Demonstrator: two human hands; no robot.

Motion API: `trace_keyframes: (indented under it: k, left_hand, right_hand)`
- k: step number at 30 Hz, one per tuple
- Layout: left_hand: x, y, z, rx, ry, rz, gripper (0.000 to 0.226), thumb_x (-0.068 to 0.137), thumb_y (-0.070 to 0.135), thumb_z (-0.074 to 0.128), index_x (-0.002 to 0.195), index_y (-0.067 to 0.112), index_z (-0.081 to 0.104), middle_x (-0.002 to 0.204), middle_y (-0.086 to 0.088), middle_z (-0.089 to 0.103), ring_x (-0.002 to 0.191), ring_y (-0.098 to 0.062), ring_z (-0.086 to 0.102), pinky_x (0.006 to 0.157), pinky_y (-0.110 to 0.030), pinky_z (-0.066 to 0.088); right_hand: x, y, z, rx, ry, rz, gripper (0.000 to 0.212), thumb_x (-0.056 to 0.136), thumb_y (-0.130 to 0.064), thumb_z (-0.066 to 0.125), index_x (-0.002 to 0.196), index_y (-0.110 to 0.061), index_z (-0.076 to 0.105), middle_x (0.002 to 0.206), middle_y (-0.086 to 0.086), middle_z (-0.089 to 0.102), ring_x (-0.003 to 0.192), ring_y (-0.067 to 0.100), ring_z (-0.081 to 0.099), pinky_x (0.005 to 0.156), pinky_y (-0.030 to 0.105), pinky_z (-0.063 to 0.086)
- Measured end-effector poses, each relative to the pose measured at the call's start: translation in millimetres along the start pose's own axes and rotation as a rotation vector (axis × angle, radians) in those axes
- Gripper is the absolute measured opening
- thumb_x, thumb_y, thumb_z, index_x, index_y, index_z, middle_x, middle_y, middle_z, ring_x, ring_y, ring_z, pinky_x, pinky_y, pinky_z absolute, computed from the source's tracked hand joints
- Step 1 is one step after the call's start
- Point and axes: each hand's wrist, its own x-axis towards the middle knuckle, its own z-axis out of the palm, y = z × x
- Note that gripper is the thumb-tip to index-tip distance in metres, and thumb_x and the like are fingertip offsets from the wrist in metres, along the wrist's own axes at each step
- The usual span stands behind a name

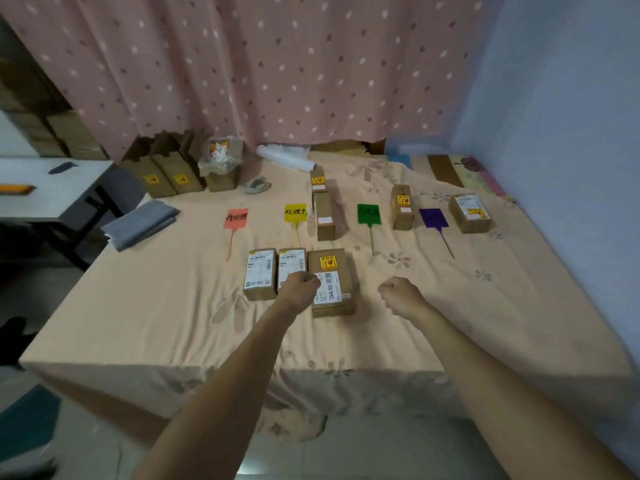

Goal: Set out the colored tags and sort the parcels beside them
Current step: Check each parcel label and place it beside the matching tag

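Four tags lie in a row on the peach-covered table (156, 306): a red tag (236, 219), a yellow tag (295, 213), a green tag (369, 214) and a purple tag (433, 219). Three brown parcels sit in front: a left parcel (259, 273), a middle parcel (291, 263) and a larger parcel (331, 282). Two parcels (323, 216) stand right of the yellow tag, one parcel (401, 206) right of the green, one parcel (469, 213) right of the purple. My left hand (300, 287) is a closed fist over the middle and larger parcels. My right hand (401, 295) is fisted, holding nothing.
Open cardboard boxes (166, 171) and a box with plastic wrapping (221, 164) stand at the back left. A plastic roll (284, 157) and a tape roll (255, 186) lie behind the tags. A folded grey cloth (140, 223) lies at the left edge. A white side table (45, 188) stands further left.
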Motion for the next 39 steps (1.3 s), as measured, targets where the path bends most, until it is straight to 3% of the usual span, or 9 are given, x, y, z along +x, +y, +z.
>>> trace_keyframes:
  k: [4, 7, 12, 19, 21, 24, 28, 34, 39]
  left_hand:
    - [-4, -37, 10, 0.045, -0.011, -0.032, 0.023, 0.088, 0.016, 0.055, 0.098, 0.013, 0.075, 0.099, -0.001, 0.072, 0.091, -0.02, 0.065, 0.083, -0.034, 0.051]
    - [1, -54, 23, 0.08, -0.002, -0.072, 0.028, 0.088, 0.02, 0.055, 0.104, 0.012, 0.077, 0.099, -0.005, 0.07, 0.095, -0.026, 0.064, 0.086, -0.037, 0.05]
    - [23, -75, 43, 0.111, 0.039, -0.137, 0.036, 0.097, 0.03, 0.056, 0.123, 0.009, 0.068, 0.119, -0.007, 0.069, 0.114, -0.028, 0.062, 0.093, -0.033, 0.048]
    - [49, -96, 62, 0.032, 0.01, -0.171, 0.041, 0.09, 0.018, 0.055, 0.129, 0.013, 0.066, 0.121, -0.003, 0.07, 0.11, -0.023, 0.065, 0.094, -0.035, 0.053]
    - [50, -99, 66, -0.001, 0.029, -0.185, 0.043, 0.086, 0.023, 0.056, 0.127, 0.014, 0.066, 0.12, -0.004, 0.071, 0.106, -0.021, 0.066, 0.092, -0.034, 0.054]
    - [51, -96, 66, -0.107, 0.118, -0.227, 0.03, 0.087, 0.029, 0.061, 0.11, 0.009, 0.061, 0.105, -0.004, 0.07, 0.092, -0.018, 0.064, 0.078, -0.031, 0.049]
    - [51, -88, 59, -0.204, 0.183, -0.287, 0.036, 0.086, 0.041, 0.066, 0.103, 0.011, 0.059, 0.1, -0.012, 0.075, 0.096, -0.03, 0.073, 0.088, -0.045, 0.059]
    - [21, -54, 45, -0.28, 0.077, -0.328, 0.034, 0.096, 0.016, 0.064, 0.122, -0.004, 0.058, 0.113, -0.023, 0.072, 0.07, -0.024, 0.071, 0.058, -0.028, 0.06]
    - [-13, -5, 14, -0.391, 0.02, -0.199, 0.033, 0.096, 0.015, 0.065, 0.124, -0.001, 0.062, 0.117, -0.02, 0.073, 0.088, -0.028, 0.072, 0.088, -0.04, 0.06]
  right_hand:
    - [1, 15, 24, -0.104, -0.084, 0.018, 0.02, 0.091, -0.016, 0.042, 0.089, -0.004, 0.058, 0.095, 0.02, 0.066, 0.086, 0.032, 0.061, 0.079, 0.042, 0.052]
    - [11, 29, 39, -0.143, -0.132, 0.049, 0.037, 0.096, -0.022, 0.045, 0.121, -0.001, 0.061, 0.126, 0.022, 0.064, 0.116, 0.034, 0.06, 0.098, 0.042, 0.049]
    - [43, 47, 63, -0.193, -0.224, 0.082, 0.064, 0.095, -0.036, 0.05, 0.154, -0.016, 0.036, 0.156, 0.007, 0.044, 0.14, 0.028, 0.046, 0.109, 0.037, 0.04]
    - [68, 49, 97, 0.135, -0.238, 0.001, 0.048, 0.081, -0.03, 0.06, 0.128, -0.022, 0.065, 0.124, 0.0, 0.07, 0.113, 0.019, 0.062, 0.09, 0.031, 0.048]
    - [73, 51, 103, 0.222, -0.219, 0.029, 0.045, 0.081, -0.029, 0.061, 0.125, -0.021, 0.067, 0.121, -0.002, 0.072, 0.112, 0.018, 0.064, 0.098, 0.034, 0.05]
    - [76, 51, 100, 0.281, -0.106, 0.081, 0.014, 0.091, -0.023, 0.06, 0.099, -0.013, 0.066, 0.095, 0.002, 0.071, 0.088, 0.019, 0.063, 0.077, 0.032, 0.049]
    - [69, 44, 88, 0.421, 0.017, 0.149, 0.014, 0.093, -0.031, 0.063, 0.088, -0.018, 0.061, 0.1, 0.01, 0.074, 0.091, 0.027, 0.073, 0.081, 0.04, 0.058]
    - [37, 20, 58, 0.508, -0.028, 0.197, 0.013, 0.093, -0.018, 0.065, 0.094, -0.008, 0.074, 0.079, 0.007, 0.073, 0.072, 0.025, 0.069, 0.061, 0.028, 0.052]
    - [9, -15, 23, 0.614, 0.013, 0.035, 0.014, 0.089, -0.02, 0.067, 0.097, -0.011, 0.073, 0.095, 0.011, 0.077, 0.081, 0.023, 0.072, 0.077, 0.039, 0.054]
